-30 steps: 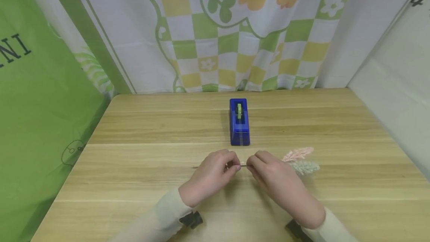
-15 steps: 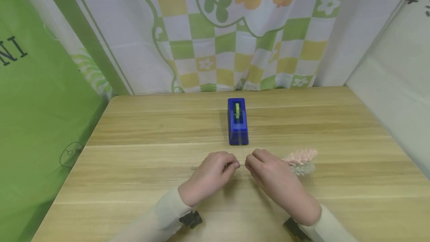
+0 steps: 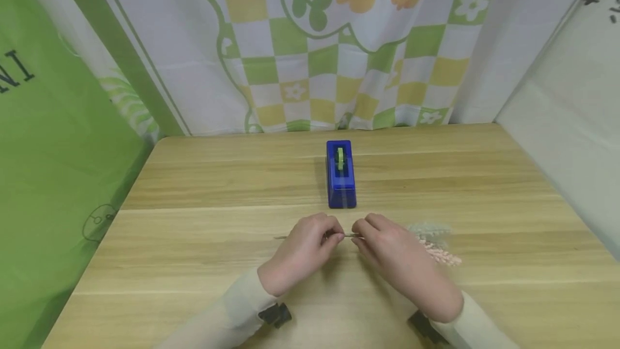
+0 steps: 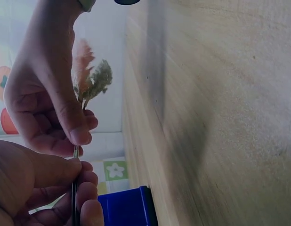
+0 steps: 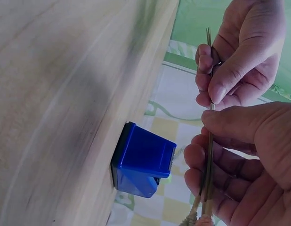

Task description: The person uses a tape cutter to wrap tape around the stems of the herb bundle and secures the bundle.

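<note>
Two dried-flower sprigs, one pink (image 3: 445,255) and one grey-green (image 4: 101,77), lie together with their thin stems (image 5: 210,162) side by side. My left hand (image 3: 304,252) pinches the stems between thumb and fingers, and their bare ends stick out to its left. Close on the right, my right hand (image 3: 398,255) pinches the same stems nearer the flower heads. A short piece of stem shows between the two hands. Both hands hold the bundle above the table, roughly level. Whether tape wraps the stems is too small to tell.
Beyond the hands, a blue tape dispenser (image 3: 342,185) with a yellow-green roll core stands on the wooden table (image 3: 218,182). A checked curtain (image 3: 319,69) hangs behind the table's back edge. Green cloth (image 3: 53,176) hangs at the left, pale cloth at the right.
The sprigs have turned about their stems: the pink head was on the far side and is now on the near side, the grey-green one the reverse. Both hands stay nearly in place.
</note>
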The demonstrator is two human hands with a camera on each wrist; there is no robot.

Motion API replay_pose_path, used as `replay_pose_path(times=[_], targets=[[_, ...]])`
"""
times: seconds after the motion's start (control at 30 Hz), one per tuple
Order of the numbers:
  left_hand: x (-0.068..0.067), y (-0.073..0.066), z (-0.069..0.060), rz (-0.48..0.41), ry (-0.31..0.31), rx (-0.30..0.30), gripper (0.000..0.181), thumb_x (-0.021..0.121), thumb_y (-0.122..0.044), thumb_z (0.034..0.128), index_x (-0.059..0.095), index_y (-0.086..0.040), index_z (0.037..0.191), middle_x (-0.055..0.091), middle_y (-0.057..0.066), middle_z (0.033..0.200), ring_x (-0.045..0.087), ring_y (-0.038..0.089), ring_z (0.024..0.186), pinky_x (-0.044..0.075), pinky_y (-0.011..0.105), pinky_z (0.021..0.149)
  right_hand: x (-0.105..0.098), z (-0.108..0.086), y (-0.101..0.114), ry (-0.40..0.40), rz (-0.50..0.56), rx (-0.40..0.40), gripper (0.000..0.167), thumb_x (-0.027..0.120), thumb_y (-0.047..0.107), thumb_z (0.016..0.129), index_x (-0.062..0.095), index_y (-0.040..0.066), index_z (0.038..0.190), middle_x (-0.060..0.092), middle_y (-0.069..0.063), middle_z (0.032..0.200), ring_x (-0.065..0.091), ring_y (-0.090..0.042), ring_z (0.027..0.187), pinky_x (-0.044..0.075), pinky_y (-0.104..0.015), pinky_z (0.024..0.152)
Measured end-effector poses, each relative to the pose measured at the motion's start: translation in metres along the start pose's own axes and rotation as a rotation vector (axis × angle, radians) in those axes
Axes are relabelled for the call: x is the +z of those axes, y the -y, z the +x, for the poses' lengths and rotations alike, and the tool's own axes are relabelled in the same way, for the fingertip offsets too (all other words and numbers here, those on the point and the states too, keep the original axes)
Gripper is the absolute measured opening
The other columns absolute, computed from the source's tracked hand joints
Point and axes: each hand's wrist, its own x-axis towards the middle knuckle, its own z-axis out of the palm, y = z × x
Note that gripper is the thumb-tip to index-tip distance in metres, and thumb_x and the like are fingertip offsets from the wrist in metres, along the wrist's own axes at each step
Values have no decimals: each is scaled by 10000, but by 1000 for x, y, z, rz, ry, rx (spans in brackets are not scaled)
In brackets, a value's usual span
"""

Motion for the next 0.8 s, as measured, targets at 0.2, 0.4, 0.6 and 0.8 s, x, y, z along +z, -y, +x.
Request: replay_pose_path(times=[0.2, 0.4, 0.6, 0.8], targets=[[0, 0, 1, 13, -15, 2, 63, 696, -80, 988, 756, -76, 971, 744, 51, 949, 620, 93, 795, 515, 183, 711, 0, 3, -1, 6, -5, 1, 108, 804, 82, 895, 711, 110, 942, 657, 32, 849, 611, -84, 733, 559, -224, 635], [-1, 0, 2, 53, -8, 3, 118, 656, -106, 1015, 764, -65, 996, 721, 37, 893, 580, 84, 744, 500, 186, 679, 4, 3, -4, -39, -13, -19, 145, 831, 64, 862, 703, 110, 913, 664, 26, 841, 627, -93, 719, 561, -221, 616], [0, 1, 2, 81, 31, -3, 184, 605, -118, 1051, 774, -50, 1023, 707, 21, 832, 525, 63, 681, 500, 189, 680, 8, 2, -6, -104, -7, -65, 184, 846, 50, 835, 684, 112, 894, 648, 27, 829, 607, -94, 702, 543, -219, 584], [0, 1, 3, 51, 22, -17, 150, 630, -108, 1036, 768, -51, 1029, 766, 54, 950, 647, 96, 793, 549, 207, 749, 8, 2, -7, -71, 9, -38, 181, 832, 49, 852, 677, 106, 925, 620, 22, 841, 548, -67, 685, 524, -189, 579]])
